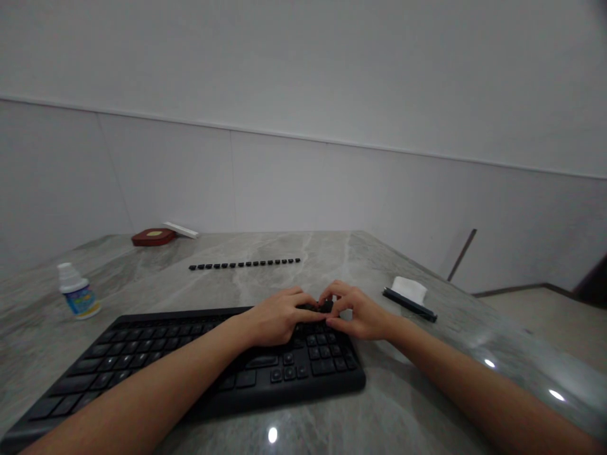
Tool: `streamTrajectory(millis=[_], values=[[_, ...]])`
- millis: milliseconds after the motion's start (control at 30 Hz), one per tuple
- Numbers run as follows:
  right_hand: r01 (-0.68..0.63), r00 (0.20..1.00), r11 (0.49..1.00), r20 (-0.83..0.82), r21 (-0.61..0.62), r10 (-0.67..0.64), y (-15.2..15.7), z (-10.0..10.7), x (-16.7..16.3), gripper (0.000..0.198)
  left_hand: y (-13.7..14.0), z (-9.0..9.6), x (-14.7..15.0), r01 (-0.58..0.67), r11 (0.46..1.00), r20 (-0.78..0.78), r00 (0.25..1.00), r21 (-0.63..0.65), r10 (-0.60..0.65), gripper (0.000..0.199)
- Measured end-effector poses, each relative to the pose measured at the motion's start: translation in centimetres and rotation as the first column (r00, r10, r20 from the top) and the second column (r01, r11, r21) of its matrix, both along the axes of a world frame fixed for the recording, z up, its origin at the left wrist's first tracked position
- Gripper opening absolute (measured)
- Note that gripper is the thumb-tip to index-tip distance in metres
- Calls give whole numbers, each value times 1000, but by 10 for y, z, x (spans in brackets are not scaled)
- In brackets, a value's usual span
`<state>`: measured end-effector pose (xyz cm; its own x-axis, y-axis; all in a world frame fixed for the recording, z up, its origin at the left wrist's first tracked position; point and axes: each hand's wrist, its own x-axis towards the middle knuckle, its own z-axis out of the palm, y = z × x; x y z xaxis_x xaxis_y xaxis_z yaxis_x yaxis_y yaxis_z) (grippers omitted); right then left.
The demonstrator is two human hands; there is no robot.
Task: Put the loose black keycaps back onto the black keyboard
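A black keyboard (265, 383) lies at an angle before me, partly covered by my left forearm. Over its far right corner, my left hand (282, 316) reaches rightward with its fingers bent together at the tips. My right hand (355, 311) meets it from the other side, thumb and fingers in a pinch. A small black piece (326, 306) shows between the fingertips of both hands; its exact kind is too dark to make out. Beyond the keyboard, a row of several small black keycaps (248, 264) stretches across the grey marble-patterned table (332, 259).
At left stands a white spray bottle (79, 294) with a blue and yellow label. A dark red case (153, 237) and a white strip-like box (181, 229) lie at the back. White tissue (408, 289) and a dark bar-shaped object (408, 304) are at right. A wall closes off the far side.
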<state>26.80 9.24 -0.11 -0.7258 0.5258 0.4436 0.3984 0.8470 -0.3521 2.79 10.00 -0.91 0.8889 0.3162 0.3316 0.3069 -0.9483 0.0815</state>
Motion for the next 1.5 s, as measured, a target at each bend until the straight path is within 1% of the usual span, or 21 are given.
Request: streamTrajectory(millis=[167,267,333,367,400,433,467,533,600,667,767,933,1100,1167,1233,1300,1367,1433,1500], values=[[-7,999,999,46,-39,9,0,0,0,23,-1,1,1,-7,1000,-40,999,22,7,59],[-19,1000,999,10,-36,20,8,-5,5,23,-1,-1,1,-33,999,-13,999,6,33,57],[72,997,997,-34,-6,-72,19,-11,14,24,-1,-3,1,-53,999,7,999,-7,53,53],[161,986,987,-58,19,-160,27,-14,20,25,0,-4,0,-57,998,14,998,-12,58,52],[288,955,956,-87,59,-283,35,-17,27,24,1,-4,0,-58,998,20,998,-16,58,51],[362,929,929,-107,79,-353,43,-20,34,22,1,-5,0,-54,998,24,998,-20,55,51],[405,912,910,-115,89,-394,51,-23,41,21,2,-5,0,-50,998,29,998,-25,51,51],[441,896,893,-91,91,-434,62,-29,53,30,2,-4,0,-45,998,38,998,-38,47,52],[437,899,897,-42,73,-435,67,-32,59,34,1,-3,0,-46,998,43,998,-51,48,52],[414,910,909,9,49,-415,68,-34,59,28,1,-2,0,-52,997,44,998,-55,55,52],[374,925,927,56,30,-375,64,-31,53,22,0,-1,1,-50,997,49,997,-55,53,52],[305,948,951,79,49,-308,53,-25,40,17,0,-2,0,-33,997,71,997,-63,38,51],[280,958,955,28,93,-284,42,-22,27,22,0,-2,0,-29,997,85,996,-67,34,52],[262,963,959,31,109,-267,38,-21,22,23,1,-2,0,-21,998,88,996,-67,27,52],[253,965,961,49,113,-259,34,-22,19,30,0,-2,1,-21,998,89,996,-67,27,52],[261,963,961,50,91,-266,33,-24,17,41,0,-2,1,-49,996,80,995,-69,55,52],[263,964,963,25,62,-265,34,-26,15,47,0,-2,1,-108,991,72,991,-75,114,51],[230,973,972,11,43,-231,37,-30,12,49,2,-4,2,-202,976,81,975,-82,209,51],[178,984,983,19,34,-179,41,-32,8,48,4,-6,2,-307,947,89,945,-98,315,48]])
